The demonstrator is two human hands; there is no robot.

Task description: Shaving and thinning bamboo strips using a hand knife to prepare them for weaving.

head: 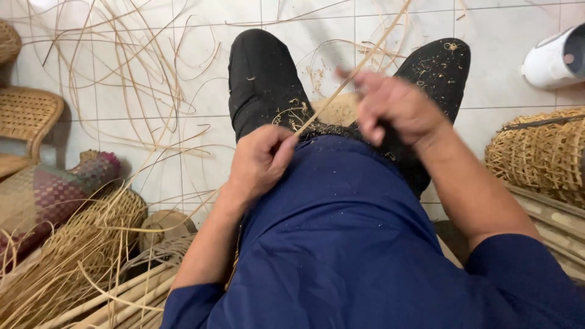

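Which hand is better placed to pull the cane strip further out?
Probably the right hand. It grips the cane strip higher along its length, with open tiled floor beyond it, while the left hand pinches the lower end against the lap.

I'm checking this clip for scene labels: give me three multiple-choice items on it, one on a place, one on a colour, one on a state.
1. Where does the white container lie?
A. top right, on the tiled floor
B. on the person's lap
C. bottom left, among the canes

2. What colour is the person's shirt?
A. red
B. dark blue
C. white

3. How is the cane strip held?
A. lying loose on the floor
B. in the right hand only
C. pinched by both hands, running between them

Answers:
1 A: the white container lies at the top right edge on the floor.
2 B: the shirt is dark blue.
3 C: the left hand pinches the cane strip low down, the right hand grips it higher up.
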